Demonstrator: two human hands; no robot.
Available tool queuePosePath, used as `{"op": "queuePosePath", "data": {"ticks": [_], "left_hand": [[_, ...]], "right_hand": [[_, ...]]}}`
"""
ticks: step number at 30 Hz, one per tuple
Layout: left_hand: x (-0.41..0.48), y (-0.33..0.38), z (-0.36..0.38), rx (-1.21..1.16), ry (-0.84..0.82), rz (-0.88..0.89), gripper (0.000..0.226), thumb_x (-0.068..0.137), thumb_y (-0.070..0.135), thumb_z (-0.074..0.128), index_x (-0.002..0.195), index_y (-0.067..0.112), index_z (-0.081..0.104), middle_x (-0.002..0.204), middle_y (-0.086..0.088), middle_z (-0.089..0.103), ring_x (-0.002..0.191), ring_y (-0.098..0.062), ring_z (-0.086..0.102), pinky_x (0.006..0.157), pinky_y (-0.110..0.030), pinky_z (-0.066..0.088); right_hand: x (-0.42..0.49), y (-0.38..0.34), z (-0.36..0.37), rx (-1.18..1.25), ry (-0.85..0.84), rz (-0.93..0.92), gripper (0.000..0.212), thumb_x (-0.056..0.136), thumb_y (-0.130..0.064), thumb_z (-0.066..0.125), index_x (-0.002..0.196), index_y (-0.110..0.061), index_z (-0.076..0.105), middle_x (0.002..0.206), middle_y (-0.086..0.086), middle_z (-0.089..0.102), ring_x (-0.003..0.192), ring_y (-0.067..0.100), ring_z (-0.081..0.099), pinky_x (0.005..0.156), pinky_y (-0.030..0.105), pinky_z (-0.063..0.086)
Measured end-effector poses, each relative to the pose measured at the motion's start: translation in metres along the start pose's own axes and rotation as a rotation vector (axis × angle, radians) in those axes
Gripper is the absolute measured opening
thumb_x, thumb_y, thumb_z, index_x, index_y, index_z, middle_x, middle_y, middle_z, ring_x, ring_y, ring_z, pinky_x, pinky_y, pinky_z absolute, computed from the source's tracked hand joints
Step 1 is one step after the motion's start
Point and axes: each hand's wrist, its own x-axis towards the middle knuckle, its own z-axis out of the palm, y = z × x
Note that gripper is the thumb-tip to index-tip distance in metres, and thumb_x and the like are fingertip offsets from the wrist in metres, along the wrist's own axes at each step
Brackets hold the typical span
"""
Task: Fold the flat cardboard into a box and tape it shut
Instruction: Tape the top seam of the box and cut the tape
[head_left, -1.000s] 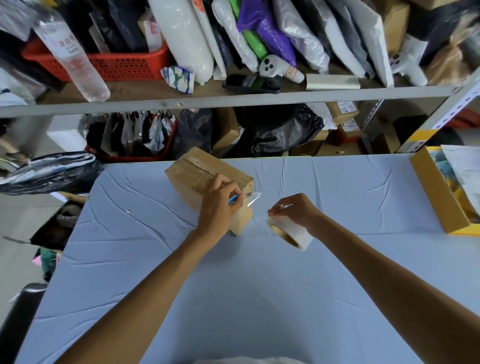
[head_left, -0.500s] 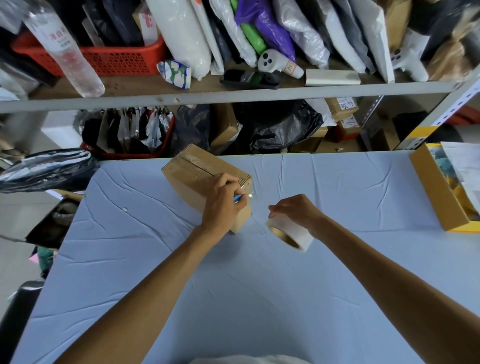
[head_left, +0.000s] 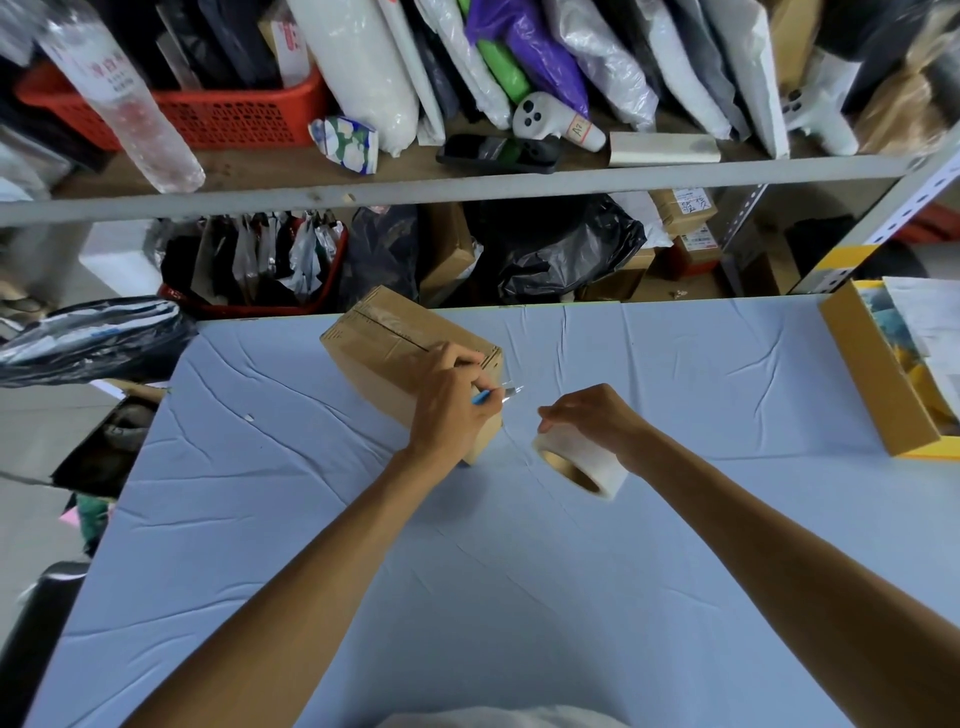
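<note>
The brown box (head_left: 395, 348) is sitting on the far side of the blue table (head_left: 311, 519). It is folded up, and shiny tape is running along its top seam. It looks light and stiff, so it may slide if pushed. Pressing down on its top should keep it in place. The left hand (head_left: 449, 402) is leaning on the box's near end and pinching a small blue tool (head_left: 482, 398). It may be a cutter, but I cannot tell. Just to the right, the right hand (head_left: 589, 415) is gripping the tape roll (head_left: 584, 465) from above, with its fingers curling round it. Tape is thin and sticky and may curl up, so holding the roll tight is best.
</note>
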Motion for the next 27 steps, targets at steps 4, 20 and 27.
{"op": "queuePosePath", "data": {"ticks": [4,20,27], "left_hand": [[-0.002,0.000,0.002,0.009,0.023,0.000,0.015,0.076,0.011,0.075,0.066,0.007,0.065,0.113,-0.006,0.054,0.108,-0.020,0.052,0.087,-0.033,0.049],[-0.001,-0.006,0.000,0.112,-0.106,0.017,0.015,0.069,0.004,0.077,0.057,0.002,0.068,0.128,-0.004,0.046,0.121,-0.022,0.040,0.097,-0.029,0.038],[0.000,-0.007,0.000,0.062,-0.117,-0.012,0.012,0.070,0.004,0.074,0.059,0.003,0.070,0.126,-0.005,0.047,0.122,-0.026,0.040,0.098,-0.039,0.040]], "right_hand": [[-0.002,-0.002,0.000,0.018,-0.014,0.008,0.021,0.080,-0.033,0.074,0.066,-0.017,0.075,0.076,-0.006,0.061,0.068,0.015,0.050,0.056,0.026,0.035],[0.004,-0.002,0.011,0.122,-0.039,-0.009,0.020,0.082,-0.030,0.071,0.070,-0.015,0.077,0.095,-0.002,0.067,0.084,0.017,0.056,0.068,0.025,0.039],[0.006,0.001,0.008,0.132,-0.042,-0.022,0.016,0.080,-0.021,0.071,0.067,-0.014,0.076,0.104,0.000,0.073,0.095,0.018,0.062,0.076,0.026,0.041]]}}
